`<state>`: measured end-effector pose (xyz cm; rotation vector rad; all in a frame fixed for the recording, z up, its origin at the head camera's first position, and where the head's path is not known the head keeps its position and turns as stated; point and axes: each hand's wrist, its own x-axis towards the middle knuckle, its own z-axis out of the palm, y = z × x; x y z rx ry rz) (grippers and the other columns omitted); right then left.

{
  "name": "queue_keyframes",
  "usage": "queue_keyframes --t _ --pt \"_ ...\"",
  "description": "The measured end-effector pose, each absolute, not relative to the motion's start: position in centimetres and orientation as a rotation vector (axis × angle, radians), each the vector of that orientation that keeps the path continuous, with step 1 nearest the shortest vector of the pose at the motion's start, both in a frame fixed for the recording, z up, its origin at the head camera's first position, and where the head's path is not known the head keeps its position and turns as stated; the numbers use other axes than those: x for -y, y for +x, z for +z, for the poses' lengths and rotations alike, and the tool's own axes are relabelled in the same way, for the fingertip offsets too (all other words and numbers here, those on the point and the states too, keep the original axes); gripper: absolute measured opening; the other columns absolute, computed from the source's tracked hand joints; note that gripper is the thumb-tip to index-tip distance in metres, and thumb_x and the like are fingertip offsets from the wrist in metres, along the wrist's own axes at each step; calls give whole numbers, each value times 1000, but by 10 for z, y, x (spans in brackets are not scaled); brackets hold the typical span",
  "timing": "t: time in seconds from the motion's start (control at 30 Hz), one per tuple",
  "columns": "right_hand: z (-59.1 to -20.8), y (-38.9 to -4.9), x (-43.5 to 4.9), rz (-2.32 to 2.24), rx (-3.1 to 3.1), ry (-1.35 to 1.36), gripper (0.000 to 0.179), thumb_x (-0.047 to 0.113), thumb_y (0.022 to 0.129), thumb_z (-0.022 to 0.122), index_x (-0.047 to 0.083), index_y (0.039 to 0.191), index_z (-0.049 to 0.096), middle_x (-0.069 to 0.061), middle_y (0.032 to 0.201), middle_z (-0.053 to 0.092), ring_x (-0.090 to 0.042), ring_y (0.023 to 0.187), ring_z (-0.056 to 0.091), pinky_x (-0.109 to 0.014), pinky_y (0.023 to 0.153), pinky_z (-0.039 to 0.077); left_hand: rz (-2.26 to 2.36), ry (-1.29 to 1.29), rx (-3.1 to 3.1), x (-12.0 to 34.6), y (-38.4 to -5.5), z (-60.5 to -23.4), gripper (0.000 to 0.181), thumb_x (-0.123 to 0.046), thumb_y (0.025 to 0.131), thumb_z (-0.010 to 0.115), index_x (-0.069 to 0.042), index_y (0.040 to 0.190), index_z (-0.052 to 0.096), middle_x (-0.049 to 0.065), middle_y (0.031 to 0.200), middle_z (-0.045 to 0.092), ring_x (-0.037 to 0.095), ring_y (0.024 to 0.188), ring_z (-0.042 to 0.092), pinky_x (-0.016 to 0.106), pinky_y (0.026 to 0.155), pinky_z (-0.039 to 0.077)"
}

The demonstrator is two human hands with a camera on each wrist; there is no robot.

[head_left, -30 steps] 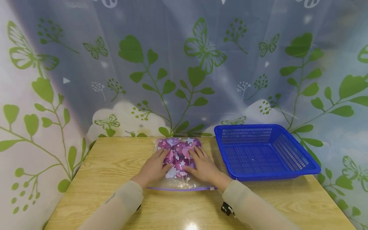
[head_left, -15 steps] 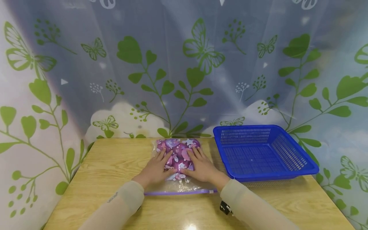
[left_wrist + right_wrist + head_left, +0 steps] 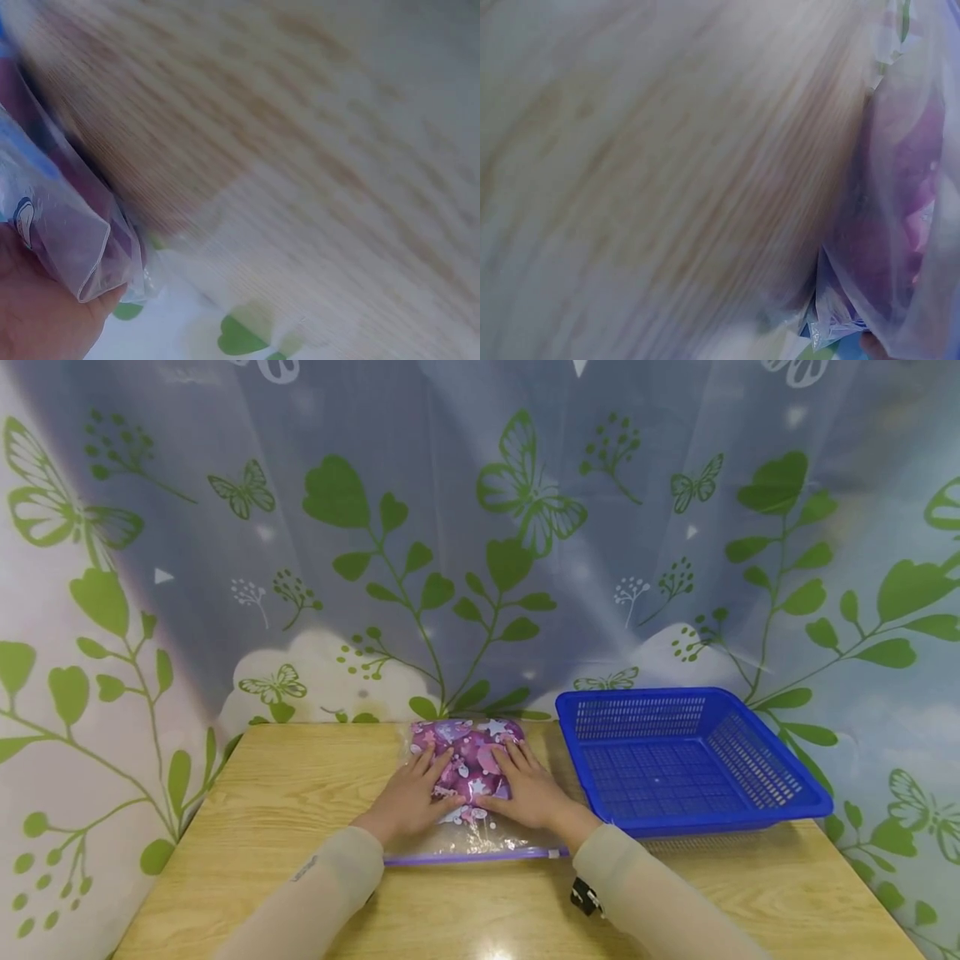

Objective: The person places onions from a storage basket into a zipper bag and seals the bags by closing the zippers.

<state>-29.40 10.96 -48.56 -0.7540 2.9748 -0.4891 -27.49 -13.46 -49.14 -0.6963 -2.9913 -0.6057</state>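
Observation:
A clear zip bag [image 3: 480,839] with a purple slider strip along its near edge lies flat on the table. Inside it is a folded purple and pink printed cloth [image 3: 474,756] with stars and small figures. My left hand [image 3: 408,797] rests on the bag's left part, fingers spread and straight. On the right part my right hand [image 3: 528,793] presses down the same way, the two thumbs pointing toward each other. The left wrist view catches the bag's side [image 3: 82,240] beside part of the hand. In the right wrist view the bag's side [image 3: 896,217] shows purple through the plastic.
A blue plastic basket [image 3: 693,822] with perforated walls stands at the right, close to my right forearm. The wooden table [image 3: 300,777] ends at the back against a curtain [image 3: 450,610] printed with green leaves and butterflies.
Both hands stay spread on the bag throughout. The bag's zip edge slid slightly toward me and then back a little, and the left hand shifted slightly with it.

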Motion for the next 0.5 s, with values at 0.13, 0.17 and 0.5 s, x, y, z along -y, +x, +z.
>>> queue_keyframes --t 0.13,0.17,0.5 --pt "-484 -293 -110 -498 -2974 -751 95 68 92 55 8 159 24 -19 165 11 -43 150 7 -65 117 18 -579 -697 2983 136 -274 -493 83 -62 99 47 -13 160 22 25 163 11 49 147 14 61 119 17" --pt "-484 -293 -110 -496 -2973 -747 95 67 92 55 9 159 23 -19 165 11 -43 150 7 -65 117 18 -565 -696 2986 136 -273 -493 82 -61 99 47 -13 160 21 25 163 11 48 147 15 61 119 17" --pt "-475 -284 -112 -533 -2950 -741 93 66 92 56 11 160 23 -19 166 8 -43 151 3 -65 118 15 -533 -640 3007 142 -262 -480 80 -60 99 48 -17 161 20 18 165 11 45 149 12 57 121 13"
